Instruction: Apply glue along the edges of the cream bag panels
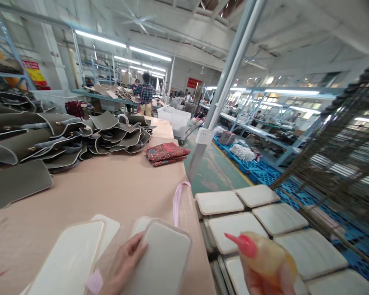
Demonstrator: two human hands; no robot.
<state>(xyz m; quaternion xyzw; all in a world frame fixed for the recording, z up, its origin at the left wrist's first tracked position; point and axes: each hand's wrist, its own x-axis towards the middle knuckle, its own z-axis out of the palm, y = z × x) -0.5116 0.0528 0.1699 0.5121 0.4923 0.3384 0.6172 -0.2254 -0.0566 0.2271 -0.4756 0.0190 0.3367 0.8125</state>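
Observation:
My left hand [126,262] grips the left edge of a white rounded panel [165,256], its fingers closed at the edge. Part of another pale panel [140,225] shows behind it. My right hand [266,282] is wrapped around a squeeze bottle [266,256] of yellowish liquid, tilted with its red pointed nozzle toward the left. The bottle is held over the stacked panels beside the table. Left of my left hand, more white panels [68,256] overlap on the table. A small pinkish piece [94,281] shows by my left wrist.
Grey-brown cut pieces [110,137] are heaped along the table's [110,184] far left. Folded red patterned cloth [166,154] and a pink ribbon [177,203] lie near its right edge. Stacked white panels [233,227], a post [217,98] and a metal rack [335,135] stand to the right.

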